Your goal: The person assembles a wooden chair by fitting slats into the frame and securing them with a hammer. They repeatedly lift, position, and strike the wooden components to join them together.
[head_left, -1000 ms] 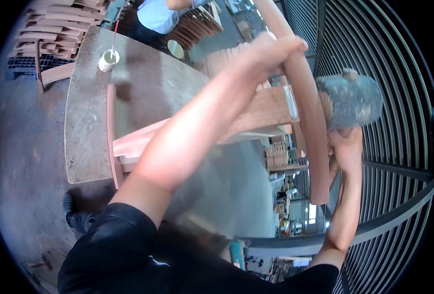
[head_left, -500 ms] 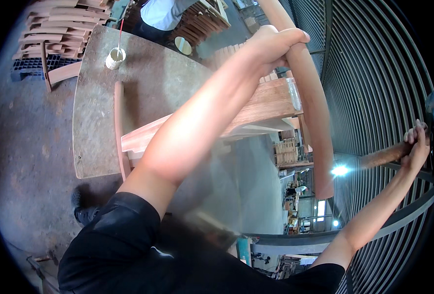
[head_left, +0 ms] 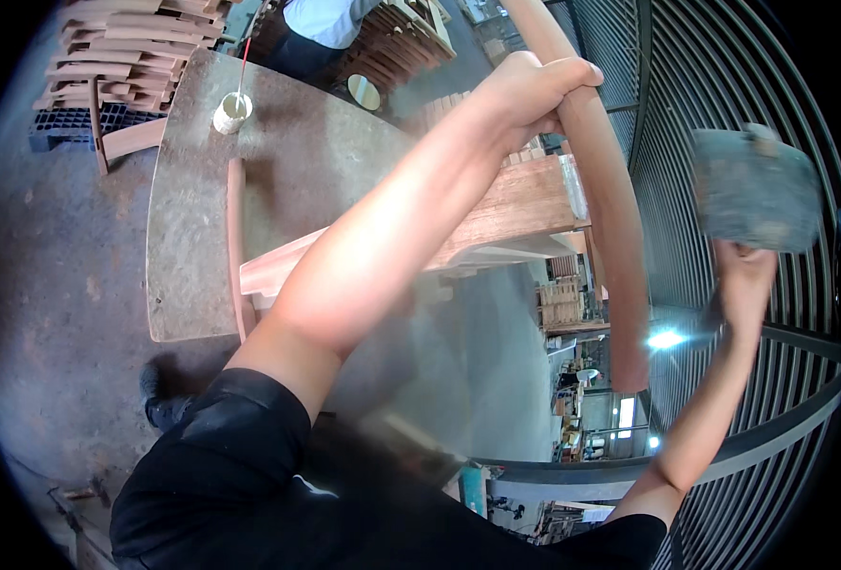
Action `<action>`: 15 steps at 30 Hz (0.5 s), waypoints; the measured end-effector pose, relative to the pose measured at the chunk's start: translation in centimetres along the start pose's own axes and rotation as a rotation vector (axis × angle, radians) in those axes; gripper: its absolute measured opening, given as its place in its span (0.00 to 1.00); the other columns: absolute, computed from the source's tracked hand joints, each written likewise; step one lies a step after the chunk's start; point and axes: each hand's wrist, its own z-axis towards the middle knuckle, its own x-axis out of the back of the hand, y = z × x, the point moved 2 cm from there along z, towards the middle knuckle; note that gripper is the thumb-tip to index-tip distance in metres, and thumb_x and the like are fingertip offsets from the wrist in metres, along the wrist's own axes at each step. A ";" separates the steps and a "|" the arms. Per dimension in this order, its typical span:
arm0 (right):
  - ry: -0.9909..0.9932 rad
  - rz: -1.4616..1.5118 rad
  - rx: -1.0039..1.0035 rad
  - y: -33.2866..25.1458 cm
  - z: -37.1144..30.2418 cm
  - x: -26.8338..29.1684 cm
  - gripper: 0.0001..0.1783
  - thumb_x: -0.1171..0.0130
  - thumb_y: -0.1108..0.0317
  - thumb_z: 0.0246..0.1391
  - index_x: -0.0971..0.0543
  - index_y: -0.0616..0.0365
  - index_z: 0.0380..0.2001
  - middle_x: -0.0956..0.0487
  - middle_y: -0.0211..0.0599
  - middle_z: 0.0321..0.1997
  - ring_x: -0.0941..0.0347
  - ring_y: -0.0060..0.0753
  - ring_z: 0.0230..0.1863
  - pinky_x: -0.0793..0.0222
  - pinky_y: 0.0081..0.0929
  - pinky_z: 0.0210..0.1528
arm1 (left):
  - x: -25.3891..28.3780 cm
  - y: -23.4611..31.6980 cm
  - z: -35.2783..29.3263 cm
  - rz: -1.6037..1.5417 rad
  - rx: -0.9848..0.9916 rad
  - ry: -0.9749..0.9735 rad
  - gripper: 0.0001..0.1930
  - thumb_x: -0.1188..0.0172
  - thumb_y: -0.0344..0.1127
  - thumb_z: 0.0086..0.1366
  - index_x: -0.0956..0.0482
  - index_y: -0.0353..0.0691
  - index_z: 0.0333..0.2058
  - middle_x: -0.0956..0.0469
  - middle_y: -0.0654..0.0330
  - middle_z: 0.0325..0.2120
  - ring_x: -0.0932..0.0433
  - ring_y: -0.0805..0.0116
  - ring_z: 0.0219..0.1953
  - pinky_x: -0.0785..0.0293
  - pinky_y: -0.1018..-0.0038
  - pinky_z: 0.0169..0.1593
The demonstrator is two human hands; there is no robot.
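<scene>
My left hand [head_left: 539, 90] is closed around a long curved wooden rail [head_left: 606, 180], which stands across the end of a wooden chair-like frame [head_left: 511, 204]. White glue-like stuff shows on the frame's end beside the rail. Raised at the right, my right hand [head_left: 748, 280] grips a mallet [head_left: 758, 190] with a big dark block head, smeared by motion. The mallet head is apart from the rail, and most of its handle is hidden. A second wooden rail [head_left: 236, 237] meets the frame's other end, over the table.
A grey table [head_left: 188, 256] stands at the left, bearing a white cup [head_left: 232, 112] with a red-handled brush. Stacked wooden parts [head_left: 126, 57] lie on a dark pallet at the far left. Another person [head_left: 321, 24] stands beyond the table. A ribbed metal wall rises at the right.
My right hand has swung the mallet inward to the left, bringing its block head into view. The left hand keeps its hold on the rail, almost unmoved.
</scene>
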 end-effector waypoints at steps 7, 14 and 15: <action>0.202 0.578 -0.037 3.4 2.6 6.9 0.03 0.37 0.69 0.59 0.20 0.53 0.35 0.28 0.25 0.20 0.33 0.15 0.20 0.33 0.15 0.27 | -0.7 -0.5 -0.1 -0.011 0.012 0.006 0.17 0.33 0.40 0.61 0.22 0.31 0.38 0.19 0.57 0.32 0.18 0.72 0.32 0.20 0.78 0.35; -0.288 0.141 -0.015 -3.7 -3.6 -6.0 0.11 0.43 0.77 0.51 0.21 0.69 0.38 0.22 0.32 0.26 0.28 0.23 0.27 0.32 0.26 0.33 | -1.0 -0.5 -0.8 0.026 0.005 0.049 0.17 0.32 0.39 0.61 0.23 0.32 0.40 0.20 0.59 0.32 0.18 0.72 0.33 0.18 0.76 0.36; -0.281 0.086 0.034 -3.4 -3.4 -5.7 0.13 0.43 0.77 0.51 0.21 0.68 0.41 0.21 0.30 0.30 0.29 0.19 0.30 0.33 0.25 0.34 | -0.7 -0.3 -0.7 0.020 -0.005 0.039 0.17 0.32 0.39 0.61 0.23 0.31 0.41 0.20 0.59 0.33 0.18 0.72 0.33 0.18 0.76 0.37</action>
